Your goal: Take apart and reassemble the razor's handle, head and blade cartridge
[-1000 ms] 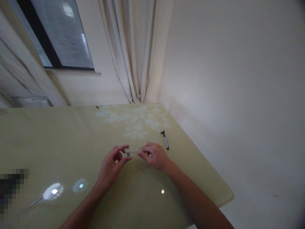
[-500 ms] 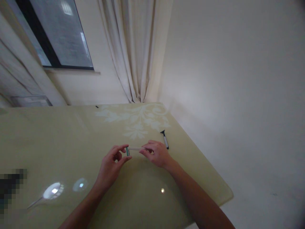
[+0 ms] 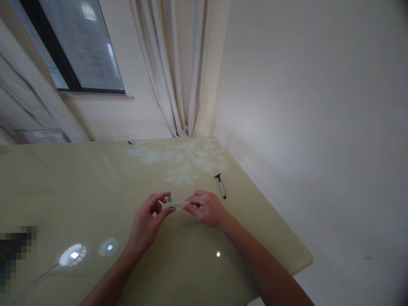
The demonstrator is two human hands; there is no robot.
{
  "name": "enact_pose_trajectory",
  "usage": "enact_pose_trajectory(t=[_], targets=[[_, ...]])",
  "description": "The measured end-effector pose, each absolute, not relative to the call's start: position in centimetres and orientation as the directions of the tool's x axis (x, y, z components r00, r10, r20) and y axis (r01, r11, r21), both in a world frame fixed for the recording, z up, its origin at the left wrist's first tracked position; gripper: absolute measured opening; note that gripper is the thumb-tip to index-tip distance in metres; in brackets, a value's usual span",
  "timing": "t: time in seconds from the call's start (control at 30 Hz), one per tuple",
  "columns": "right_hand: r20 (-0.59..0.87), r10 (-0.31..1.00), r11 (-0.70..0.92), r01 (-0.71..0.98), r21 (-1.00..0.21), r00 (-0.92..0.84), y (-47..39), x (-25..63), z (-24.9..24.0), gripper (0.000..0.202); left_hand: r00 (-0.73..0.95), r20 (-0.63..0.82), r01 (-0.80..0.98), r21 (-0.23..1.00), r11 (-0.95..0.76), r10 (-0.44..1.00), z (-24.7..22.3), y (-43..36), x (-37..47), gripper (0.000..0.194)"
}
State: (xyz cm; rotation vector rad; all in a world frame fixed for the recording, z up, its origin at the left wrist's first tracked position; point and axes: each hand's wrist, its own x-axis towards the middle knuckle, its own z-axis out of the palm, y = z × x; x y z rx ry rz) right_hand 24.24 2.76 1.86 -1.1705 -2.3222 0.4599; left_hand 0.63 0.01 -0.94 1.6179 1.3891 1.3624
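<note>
My left hand (image 3: 151, 211) pinches a small green and dark strip (image 3: 169, 198), which looks like a razor head, between thumb and fingertips. Its lower part is hidden behind a slim whitish handle (image 3: 177, 204). My right hand (image 3: 205, 207) is closed on the right end of that handle. The handle lies nearly level, its left end at my left thumb and crossing in front of the strip. Whether handle and strip are joined, I cannot tell. Just beyond my right hand, a black and grey razor (image 3: 222, 187) lies on the table, head pointing away.
The glossy pale green table (image 3: 178, 263) meets a white wall on the right. A small dark piece (image 3: 129, 143) lies near its far edge. Curtains (image 3: 178, 63) and a window (image 3: 83, 42) stand behind. A blurred dark patch (image 3: 14, 250) covers the left edge.
The handle's left end has moved down and left, from the strip's upper part to my left thumb, now covering the strip's lower part. My right hand has shifted slightly left and down.
</note>
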Motion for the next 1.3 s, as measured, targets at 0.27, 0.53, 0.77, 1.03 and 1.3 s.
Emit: enact_pose_trajectory(t=[0.27, 0.53, 0.77, 1.03, 1.3], targets=[[0.289, 0.798, 0.596, 0.618, -0.513, -0.529, 2.85, 24.33, 1.79, 0.027, -0.062, 0.319, 0.341, 0.897, -0.281, 0.946, -0.80, -0.12, 0.54, 0.039], [0.279, 0.822, 0.563, 0.636, -0.528, -0.496, 3.20, 24.57, 1.56, 0.027, -0.054, 0.344, 0.357, 0.883, -0.304, 0.937, -1.05, 0.25, 0.36, 0.039], [0.246, 0.836, 0.541, 0.667, -0.512, -0.490, 3.11, 24.29, 1.54, 0.026, -0.053, 0.365, 0.370, 0.872, -0.322, 0.929, -1.17, 0.30, 0.12, 0.037], [0.240, 0.826, 0.552, 0.647, -0.525, -0.510, 3.03, 24.25, 1.83, 0.027, -0.046, 0.355, 0.363, 0.877, -0.315, 0.934, -1.33, 0.42, 0.00, 0.040], [0.253, 0.807, 0.577, 0.621, -0.531, -0.534, 3.04, 24.34, 1.85, 0.027, -0.035, 0.336, 0.353, 0.885, -0.303, 0.941, -1.60, 0.38, -0.01, 0.039]])
